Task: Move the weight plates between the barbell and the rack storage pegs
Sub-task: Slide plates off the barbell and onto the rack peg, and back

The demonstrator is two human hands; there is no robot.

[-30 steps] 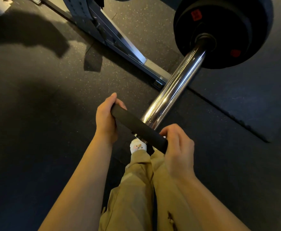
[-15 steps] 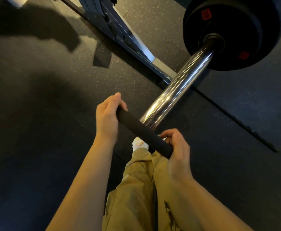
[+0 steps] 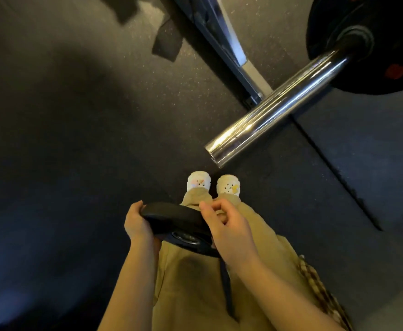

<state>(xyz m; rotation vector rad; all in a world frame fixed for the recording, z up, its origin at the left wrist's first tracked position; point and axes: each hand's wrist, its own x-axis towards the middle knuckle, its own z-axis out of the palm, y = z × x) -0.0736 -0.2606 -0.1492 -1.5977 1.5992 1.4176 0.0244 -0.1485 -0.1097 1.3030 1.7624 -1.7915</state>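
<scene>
Small weight plate (image 3: pixel 171 217), lower centre of the frame: matte black, with a dull grey metal ring at its hole.
Large weight plate (image 3: pixel 386 44), upper right: black, with red markings on its face.
Barbell sleeve (image 3: pixel 274 115), right of centre: bright chrome silver streaked with white glare.
Rack base (image 3: pixel 226 44), top centre: dark blue-grey steel with a pale silver stretch.
Floor (image 3: pixel 76 115): charcoal rubber flecked with pale specks.
Trousers (image 3: pixel 195 295), bottom centre: plain khaki tan.
Shoes (image 3: pixel 228 185), centre: white, perforated, with small coloured charms.
Cloth (image 3: pixel 324 295), lower right: brown-and-cream check.
</scene>
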